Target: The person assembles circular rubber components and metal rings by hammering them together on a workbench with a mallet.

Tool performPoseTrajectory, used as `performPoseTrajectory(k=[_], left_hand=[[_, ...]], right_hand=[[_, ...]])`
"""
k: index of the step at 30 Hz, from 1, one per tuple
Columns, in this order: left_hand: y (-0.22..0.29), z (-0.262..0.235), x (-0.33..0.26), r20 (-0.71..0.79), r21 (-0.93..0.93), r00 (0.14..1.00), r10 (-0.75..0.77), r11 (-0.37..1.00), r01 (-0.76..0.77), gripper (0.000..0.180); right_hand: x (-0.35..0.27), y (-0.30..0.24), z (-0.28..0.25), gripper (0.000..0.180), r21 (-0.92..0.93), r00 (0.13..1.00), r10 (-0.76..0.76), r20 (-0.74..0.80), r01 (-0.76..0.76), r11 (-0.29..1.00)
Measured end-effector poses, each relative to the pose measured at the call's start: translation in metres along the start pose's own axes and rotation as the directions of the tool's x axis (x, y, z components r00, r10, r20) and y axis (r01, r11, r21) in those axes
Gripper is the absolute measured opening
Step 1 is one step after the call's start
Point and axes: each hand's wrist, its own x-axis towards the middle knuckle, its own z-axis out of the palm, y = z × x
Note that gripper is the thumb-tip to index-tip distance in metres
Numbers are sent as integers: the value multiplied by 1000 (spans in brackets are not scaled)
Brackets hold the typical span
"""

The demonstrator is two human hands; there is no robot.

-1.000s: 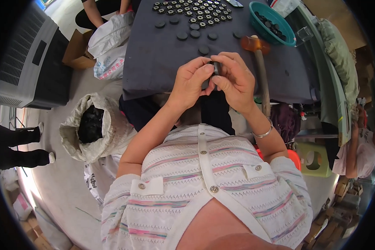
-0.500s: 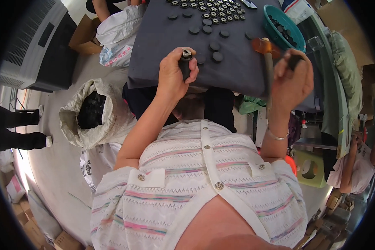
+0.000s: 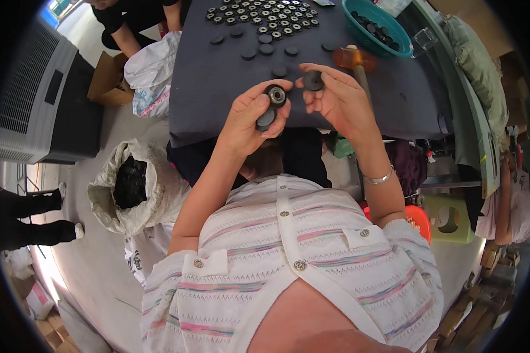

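Note:
Above the near edge of the dark cloth-covered table, my left hand is closed around a black wheel with a metal centre. A plain black disc is also in that hand, just below the wheel. My right hand pinches a black disc with a small centre mark between thumb and fingers, close to the wheel but apart from it. Beyond my hands lie several loose black discs, and farther back stand many black wheels with metal centres.
Right of the discs lies a mallet with an amber head, its handle partly behind my right hand. A teal basket of black discs stands at the back right. An open white sack sits left of me; another person is at the far left.
My right hand has moved left with its black disc, from beside the mallet to near my left hand. The wheel in my left hand now shows its face more. The view has shifted.

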Motion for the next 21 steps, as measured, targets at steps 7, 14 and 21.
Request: performPoseTrajectory(k=[7,14,21], left_hand=[[5,-13,7,-78,17,997,19,1000,-17,43],[26,-67,20,-265,91,960,88,994,-66,38],[48,-100,71,-467,256,871,154,966,-34,30]], right_hand=[[3,-2,-19,30,34,997,7,-71,-4,999],[13,-18,-52,18,-213,961,-76,-266,18,977],[115,-42,-73,11,-400,969,-80,-233,-21,916]])
